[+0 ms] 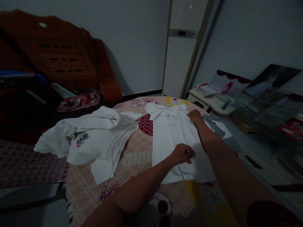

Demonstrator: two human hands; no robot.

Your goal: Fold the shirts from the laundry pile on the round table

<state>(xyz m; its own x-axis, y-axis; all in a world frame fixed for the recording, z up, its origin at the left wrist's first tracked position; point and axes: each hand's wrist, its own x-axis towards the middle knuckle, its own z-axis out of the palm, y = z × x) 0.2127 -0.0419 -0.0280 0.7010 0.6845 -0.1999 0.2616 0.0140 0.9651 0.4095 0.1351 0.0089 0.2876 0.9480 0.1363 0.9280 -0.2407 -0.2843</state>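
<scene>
A white shirt (pixel 165 142) lies partly folded lengthwise on the round table, its far end bunched into creases. My right hand (pixel 195 116) is closed on the cloth at the shirt's far right edge. Lower down, over the middle of the same garment, my left hand (pixel 182 154) has its fingers curled in, with cloth at the fingertips; the exact hold is partly hidden. To the left lies a second white garment (pixel 101 126), crumpled, with a small dark and pink print on it.
A patterned cloth (pixel 136 165) covers the round table (pixel 80 189). Grey and white items (pixel 222 130) sit by its right edge. Beyond are a glass-topped cabinet (pixel 251 110) with papers and a picture, a carved wooden bench (pixel 63 60) and a tall white air conditioner (pixel 181 60).
</scene>
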